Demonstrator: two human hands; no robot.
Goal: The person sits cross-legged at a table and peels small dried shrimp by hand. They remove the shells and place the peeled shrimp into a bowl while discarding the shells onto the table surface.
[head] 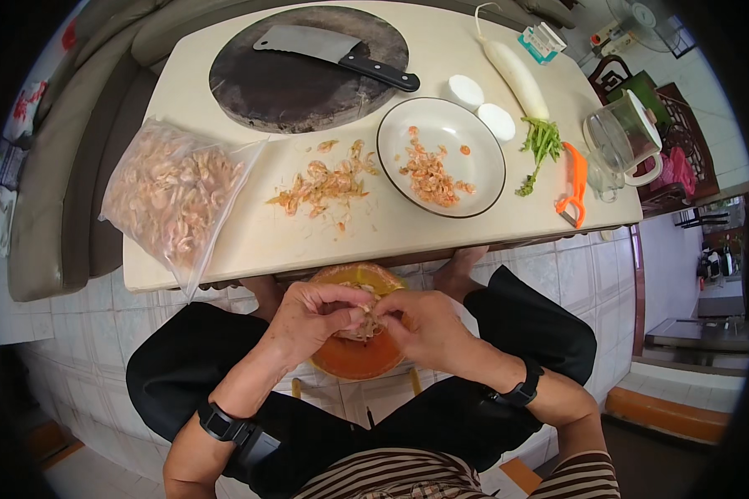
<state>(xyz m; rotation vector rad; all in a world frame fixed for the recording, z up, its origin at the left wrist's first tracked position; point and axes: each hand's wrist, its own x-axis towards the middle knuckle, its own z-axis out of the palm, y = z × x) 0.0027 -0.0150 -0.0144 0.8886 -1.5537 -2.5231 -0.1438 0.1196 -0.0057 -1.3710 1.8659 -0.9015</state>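
Note:
My left hand [315, 321] and my right hand [434, 324] meet fingertip to fingertip between my knees. They pinch a small dried shrimp [368, 307], largely covered by the fingers. Below them is a round orange container [359, 365] with a pale heap of what look like shrimp shells [352, 334], partly hidden by my hands. On the table in front, a loose pile of unpeeled dried shrimp [324, 184] lies beside a white dark-rimmed bowl [474, 143]. Peeled orange shrimp meat [434, 178] sits in that bowl.
A plastic bag of dried shrimp [171, 187] overhangs the table's [274, 249] front left. Behind are a round chopping board [274, 93] with a cleaver [312, 43], a white radish [515, 75] and two cut white pieces [496, 122]. An orange peeler [575, 181] and glass jug [621, 134] stand right.

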